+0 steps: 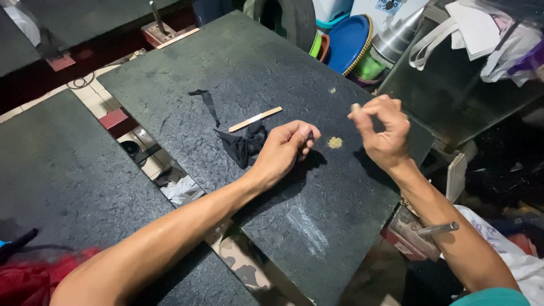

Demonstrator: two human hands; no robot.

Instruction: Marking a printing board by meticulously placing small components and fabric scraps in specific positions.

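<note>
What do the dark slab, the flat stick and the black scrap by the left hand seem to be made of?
The slab looks like dark stone, matte and speckled, with scuffs and a whitish chalky smear. The flat stick looks like pale bare wood, thin and unpainted. The black scrap looks like soft cloth, crumpled in limp folds. The left hand rests beside it.

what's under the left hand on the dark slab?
The left hand rests on the dark slab, its heel over a crumpled black cloth. The fist hides whatever the fingers pinch.
</note>
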